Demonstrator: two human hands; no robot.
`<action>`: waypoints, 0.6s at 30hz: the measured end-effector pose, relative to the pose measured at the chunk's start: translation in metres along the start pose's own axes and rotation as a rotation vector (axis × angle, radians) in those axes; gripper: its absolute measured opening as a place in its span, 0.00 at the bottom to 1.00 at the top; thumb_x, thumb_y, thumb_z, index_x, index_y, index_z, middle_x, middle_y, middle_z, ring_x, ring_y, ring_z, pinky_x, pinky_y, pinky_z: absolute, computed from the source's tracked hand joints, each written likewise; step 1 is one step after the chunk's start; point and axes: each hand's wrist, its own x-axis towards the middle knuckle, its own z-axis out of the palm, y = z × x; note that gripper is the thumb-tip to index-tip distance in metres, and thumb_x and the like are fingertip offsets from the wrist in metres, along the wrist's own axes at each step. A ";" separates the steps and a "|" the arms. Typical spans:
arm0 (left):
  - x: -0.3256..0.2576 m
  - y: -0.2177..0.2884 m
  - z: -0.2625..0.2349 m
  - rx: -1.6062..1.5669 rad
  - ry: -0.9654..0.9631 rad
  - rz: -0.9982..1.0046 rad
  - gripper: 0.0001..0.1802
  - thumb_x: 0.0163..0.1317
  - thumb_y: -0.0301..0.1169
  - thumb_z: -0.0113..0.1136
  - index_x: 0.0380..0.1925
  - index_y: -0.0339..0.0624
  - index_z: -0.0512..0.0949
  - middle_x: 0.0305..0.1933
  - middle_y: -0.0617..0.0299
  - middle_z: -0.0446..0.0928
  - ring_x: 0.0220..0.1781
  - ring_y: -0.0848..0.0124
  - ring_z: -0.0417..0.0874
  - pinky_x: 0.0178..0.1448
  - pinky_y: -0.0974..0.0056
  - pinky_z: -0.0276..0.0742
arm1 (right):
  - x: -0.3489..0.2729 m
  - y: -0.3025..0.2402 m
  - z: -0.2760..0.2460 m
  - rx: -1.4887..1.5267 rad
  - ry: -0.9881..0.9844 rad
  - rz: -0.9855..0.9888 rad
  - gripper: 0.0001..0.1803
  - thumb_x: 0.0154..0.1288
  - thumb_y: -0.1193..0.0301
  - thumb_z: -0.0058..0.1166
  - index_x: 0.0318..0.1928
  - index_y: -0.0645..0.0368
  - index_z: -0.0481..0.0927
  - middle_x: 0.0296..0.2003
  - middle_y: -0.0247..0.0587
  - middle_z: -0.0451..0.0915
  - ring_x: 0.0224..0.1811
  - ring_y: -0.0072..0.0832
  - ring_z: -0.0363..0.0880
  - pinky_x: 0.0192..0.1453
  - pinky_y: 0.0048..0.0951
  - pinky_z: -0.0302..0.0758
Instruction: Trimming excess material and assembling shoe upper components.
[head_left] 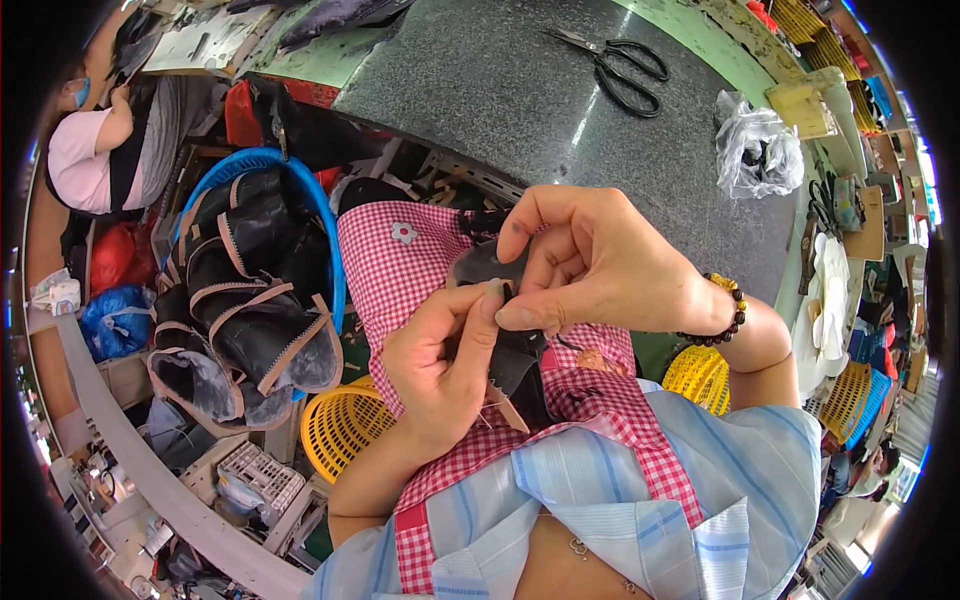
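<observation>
Over my lap is a black leather shoe upper with a tan strip on its lower edge. My left hand pinches its upper end between thumb and forefinger. Close against it, my right hand is curled, its thumb at the same dark edge and its forefinger raised. Anything small between the fingertips is hidden. A dark grey flap shows behind the hands. To the left, a blue basket holds several black boot uppers with tan toothed edging.
Black-handled scissors and a clear plastic bag lie on the dark worktable. Yellow baskets stand low on both sides of me. A person in pink sits at the far left. A curved pale rail runs along the left.
</observation>
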 end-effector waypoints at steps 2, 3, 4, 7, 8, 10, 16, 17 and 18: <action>0.004 0.004 -0.001 -0.107 -0.015 -0.098 0.09 0.66 0.27 0.56 0.39 0.31 0.79 0.33 0.62 0.81 0.33 0.82 0.77 0.37 0.78 0.71 | -0.002 -0.006 0.002 -0.032 -0.012 0.006 0.19 0.55 0.76 0.66 0.43 0.65 0.70 0.25 0.35 0.80 0.27 0.13 0.78 0.30 0.14 0.74; 0.005 0.006 -0.001 -0.214 -0.031 -0.195 0.08 0.66 0.26 0.56 0.40 0.32 0.79 0.31 0.63 0.81 0.31 0.83 0.78 0.35 0.79 0.71 | -0.004 -0.009 0.005 -0.127 0.021 -0.022 0.19 0.55 0.76 0.66 0.43 0.64 0.70 0.25 0.35 0.80 0.26 0.13 0.77 0.29 0.14 0.73; 0.006 0.005 -0.003 -0.214 -0.034 -0.197 0.08 0.66 0.26 0.56 0.40 0.32 0.79 0.31 0.63 0.81 0.31 0.83 0.78 0.35 0.79 0.71 | -0.005 -0.011 0.007 -0.221 0.055 -0.048 0.19 0.55 0.76 0.66 0.43 0.63 0.70 0.25 0.35 0.80 0.25 0.13 0.77 0.28 0.15 0.73; 0.003 -0.002 -0.015 -0.247 -0.054 -0.164 0.09 0.67 0.27 0.55 0.41 0.32 0.79 0.32 0.62 0.81 0.32 0.83 0.78 0.36 0.79 0.71 | -0.010 -0.004 0.008 -0.247 0.112 -0.193 0.17 0.55 0.74 0.66 0.41 0.63 0.71 0.24 0.34 0.80 0.23 0.14 0.76 0.26 0.17 0.73; -0.002 -0.006 -0.025 -0.197 0.065 -0.164 0.09 0.67 0.27 0.54 0.40 0.32 0.79 0.31 0.62 0.80 0.31 0.83 0.78 0.35 0.79 0.71 | -0.016 0.003 0.005 -0.340 0.103 -0.158 0.14 0.56 0.72 0.65 0.38 0.63 0.73 0.24 0.34 0.79 0.22 0.15 0.76 0.25 0.19 0.72; -0.008 -0.015 -0.047 -0.149 0.260 -0.178 0.09 0.67 0.28 0.54 0.36 0.33 0.78 0.27 0.64 0.79 0.28 0.82 0.77 0.33 0.78 0.71 | -0.030 0.031 -0.006 -0.595 0.066 -0.107 0.23 0.59 0.54 0.61 0.23 0.63 0.77 0.15 0.45 0.75 0.17 0.34 0.77 0.23 0.29 0.73; -0.033 -0.046 -0.074 -0.163 0.393 -0.362 0.10 0.65 0.32 0.57 0.35 0.35 0.78 0.29 0.66 0.77 0.31 0.80 0.75 0.38 0.77 0.70 | -0.017 0.161 0.011 -0.582 0.314 0.186 0.23 0.63 0.58 0.55 0.45 0.68 0.75 0.26 0.59 0.78 0.29 0.46 0.81 0.29 0.36 0.75; -0.035 -0.046 -0.077 -0.226 0.399 -0.425 0.10 0.66 0.32 0.57 0.36 0.34 0.78 0.33 0.64 0.79 0.33 0.79 0.78 0.40 0.75 0.73 | -0.006 0.159 0.021 -0.376 0.424 0.130 0.23 0.63 0.64 0.55 0.53 0.67 0.72 0.29 0.59 0.79 0.30 0.47 0.80 0.30 0.37 0.75; -0.032 -0.045 -0.081 -0.252 0.343 -0.456 0.10 0.66 0.31 0.57 0.36 0.34 0.78 0.37 0.61 0.80 0.35 0.78 0.79 0.43 0.74 0.74 | 0.006 0.151 0.030 -0.519 0.435 -0.167 0.26 0.60 0.69 0.54 0.57 0.66 0.68 0.28 0.55 0.78 0.28 0.46 0.79 0.29 0.37 0.75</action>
